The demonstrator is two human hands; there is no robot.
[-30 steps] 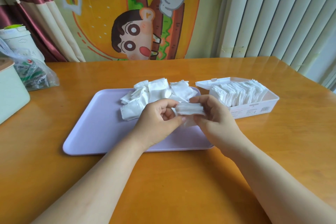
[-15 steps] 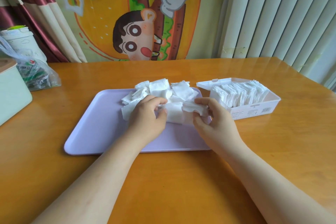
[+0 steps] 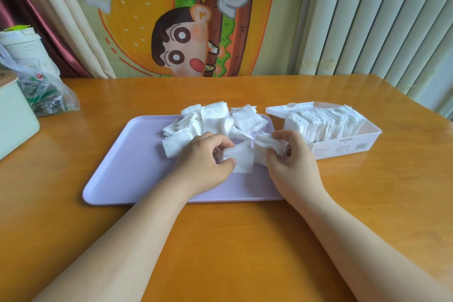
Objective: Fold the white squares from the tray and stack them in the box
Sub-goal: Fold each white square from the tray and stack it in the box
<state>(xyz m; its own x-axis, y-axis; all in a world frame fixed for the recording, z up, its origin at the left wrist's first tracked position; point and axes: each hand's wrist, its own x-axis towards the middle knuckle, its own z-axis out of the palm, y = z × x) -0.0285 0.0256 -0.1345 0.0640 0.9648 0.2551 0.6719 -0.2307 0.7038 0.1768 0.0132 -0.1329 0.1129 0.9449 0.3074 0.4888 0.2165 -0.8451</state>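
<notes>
A lilac tray [image 3: 127, 169] lies on the orange table with a loose pile of white squares [image 3: 215, 120] at its far side. My left hand [image 3: 206, 162] pinches a flat white square [image 3: 241, 159] over the tray. My right hand [image 3: 291, 162] pinches a folded white square [image 3: 270, 143] just to the right of it, above the tray's right edge. The open white box [image 3: 353, 141] stands right of the tray, holding a row of folded squares [image 3: 323, 122].
A pale green container [image 3: 14, 120] and a clear plastic bag of packets [image 3: 46, 95] sit at the table's left side. A white tub [image 3: 22, 44] stands behind them. A cartoon curtain and white blinds hang behind the table.
My hands have parted: the right one keeps the folded square, while the left one has reached into the pile and taken hold of a fresh flat square.
</notes>
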